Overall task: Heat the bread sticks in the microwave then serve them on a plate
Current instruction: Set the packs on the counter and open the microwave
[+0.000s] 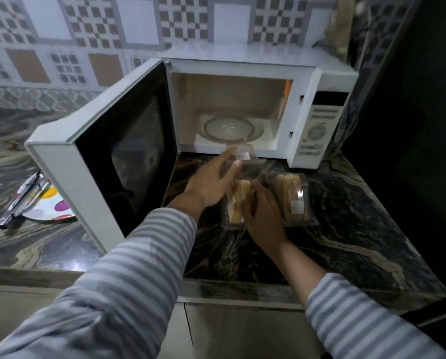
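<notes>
Striped sleeves reach over the desk [346,229]; left hand [211,185] lifts the clear lid [242,161], right hand [264,216] grips the bread sticks [238,200] pack before the open microwave [242,112], plate [48,203] far left

Microwave [242,104] cavity open and unobstructed just beyond both hands, only the glass turntable [228,128] on its floor; swung-out door [108,161] walls off the left; second bread stick pack [293,196] crowds the right; counter [346,229] farther right bare.
</notes>
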